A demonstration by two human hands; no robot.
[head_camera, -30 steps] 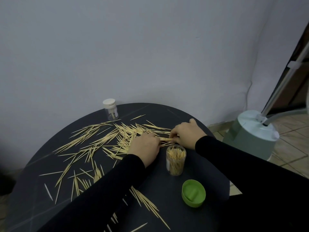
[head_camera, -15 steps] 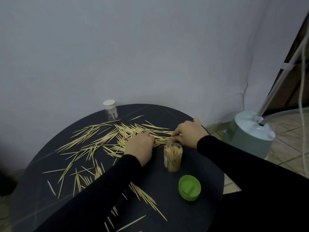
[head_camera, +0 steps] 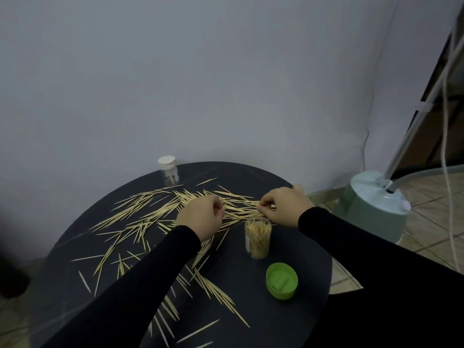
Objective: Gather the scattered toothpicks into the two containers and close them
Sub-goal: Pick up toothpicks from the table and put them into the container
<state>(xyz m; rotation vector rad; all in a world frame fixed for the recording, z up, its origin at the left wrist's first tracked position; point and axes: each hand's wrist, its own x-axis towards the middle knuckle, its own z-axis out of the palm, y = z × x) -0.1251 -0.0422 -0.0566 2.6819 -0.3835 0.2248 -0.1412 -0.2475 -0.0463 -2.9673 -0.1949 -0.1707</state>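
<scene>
Toothpicks beside two containers

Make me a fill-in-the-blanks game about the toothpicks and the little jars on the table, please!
1. The lid lying on the table beside the open jar is coloured ____.
2. The small jar near the wall wears a ____ cap.
3. Both hands, the left hand and the right hand, are picking up ____.
4. The person's sleeves are coloured ____.

Missing words: green; white; toothpicks; black.
</scene>
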